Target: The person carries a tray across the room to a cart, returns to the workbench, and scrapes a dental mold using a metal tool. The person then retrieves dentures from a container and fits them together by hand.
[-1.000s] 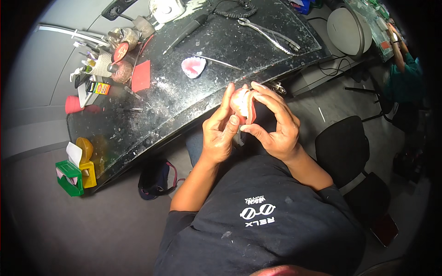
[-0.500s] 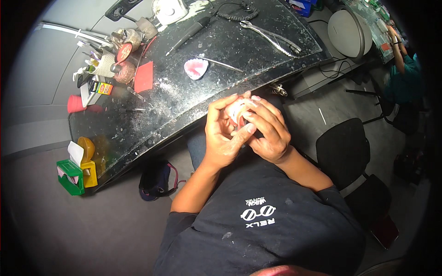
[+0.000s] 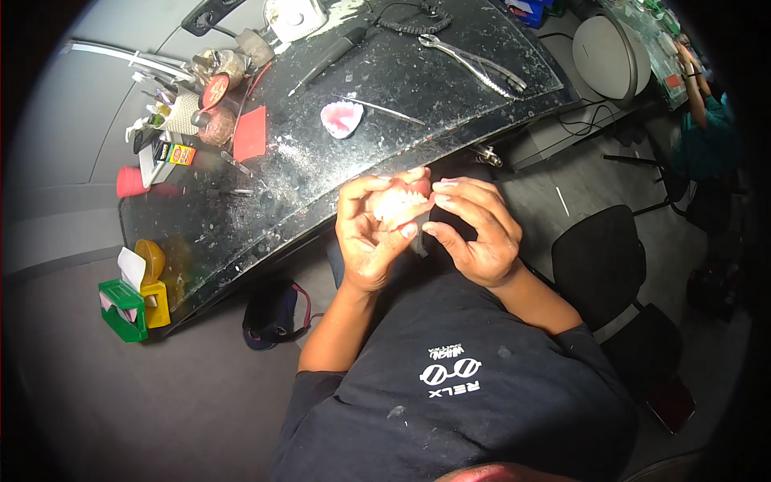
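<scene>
Above the bench's front edge, my left hand [image 3: 363, 241] is closed around a dental model [image 3: 399, 205] with pale teeth and a pink gum part. Its thumb presses the near side, and its fingers wrap the far side. Glare washes out much of the model. My right hand [image 3: 484, 233] is at the model's right edge with its thumb and fingers apart; whether its fingertips touch the model is hard to make out. Farther off on the bench lies another dental cast [image 3: 342, 120], white with a pink middle. A thin metal tool [image 3: 385, 111] lies beside that cast.
The dark, dusty bench [image 3: 297, 173] holds a handpiece [image 3: 329, 62], long metal pliers [image 3: 474, 66], a red sheet [image 3: 250, 133] and a holder of tools [image 3: 183, 112]. A green box [image 3: 122, 310] stands off the bench's left end. A black chair [image 3: 598, 257] is at right; another person [image 3: 707, 132] sits beyond.
My hands have moved apart. The left hand has shifted slightly left with the dental model, whose teeth now show more. My right hand's thumb and fingers have drawn back to the right.
</scene>
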A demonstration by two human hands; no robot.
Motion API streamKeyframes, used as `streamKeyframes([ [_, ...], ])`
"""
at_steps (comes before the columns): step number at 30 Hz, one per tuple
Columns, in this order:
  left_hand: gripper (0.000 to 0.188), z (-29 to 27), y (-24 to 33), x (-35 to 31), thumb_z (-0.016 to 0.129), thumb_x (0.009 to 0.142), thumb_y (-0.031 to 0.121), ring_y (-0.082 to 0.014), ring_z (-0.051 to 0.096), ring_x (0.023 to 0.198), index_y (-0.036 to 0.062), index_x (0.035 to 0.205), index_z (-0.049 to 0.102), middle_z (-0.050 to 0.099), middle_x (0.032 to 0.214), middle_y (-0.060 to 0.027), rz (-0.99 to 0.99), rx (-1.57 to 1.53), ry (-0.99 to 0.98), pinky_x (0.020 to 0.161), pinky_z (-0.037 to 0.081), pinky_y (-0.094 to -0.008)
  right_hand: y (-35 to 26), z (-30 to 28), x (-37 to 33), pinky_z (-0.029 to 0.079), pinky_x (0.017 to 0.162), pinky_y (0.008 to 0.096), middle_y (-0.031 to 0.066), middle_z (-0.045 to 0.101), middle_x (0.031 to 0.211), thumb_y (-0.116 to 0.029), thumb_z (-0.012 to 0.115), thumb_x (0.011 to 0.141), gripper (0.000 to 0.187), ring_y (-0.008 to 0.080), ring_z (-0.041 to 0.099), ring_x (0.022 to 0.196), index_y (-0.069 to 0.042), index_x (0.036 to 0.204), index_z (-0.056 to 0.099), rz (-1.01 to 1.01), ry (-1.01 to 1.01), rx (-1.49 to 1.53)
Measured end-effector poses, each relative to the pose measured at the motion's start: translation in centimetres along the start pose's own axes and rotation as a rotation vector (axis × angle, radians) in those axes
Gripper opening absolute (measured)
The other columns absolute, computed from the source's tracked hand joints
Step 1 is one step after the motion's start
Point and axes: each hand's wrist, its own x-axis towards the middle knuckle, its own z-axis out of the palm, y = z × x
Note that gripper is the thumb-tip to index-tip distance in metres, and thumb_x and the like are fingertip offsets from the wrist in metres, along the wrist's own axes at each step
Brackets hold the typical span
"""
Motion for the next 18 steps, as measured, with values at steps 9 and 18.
streamKeyframes([
  [9,0.056,-1.1,0.1,-0.1,0.076,0.078,-0.004,-0.0392,0.051,0.133,-0.0007,0.128,0.051,0.063,0.126,-0.0252,0.129,0.207,-0.158,0.110,0.040,-0.0494,0.0,-0.3,0.1,0.057,0.082,0.0383,0.0145,0.071,0.102,-0.003,0.080,0.078,0.025,0.0317,0.069,0.093,0.000,0.100,0.068,-0.019,-0.008,0.038],
  [18,0.047,-1.0,1.0,0.6,0.076,0.078,-0.003,-0.0391,0.058,0.125,-0.0028,0.122,0.059,0.067,0.120,-0.0246,0.218,0.386,-0.234,0.108,0.043,-0.0484,0.6,-0.2,-0.6,0.057,0.081,0.0390,0.0162,0.071,0.101,-0.004,0.078,0.083,0.021,0.0341,0.069,0.093,0.002,0.100,0.068,-0.021,-0.026,0.035],
])
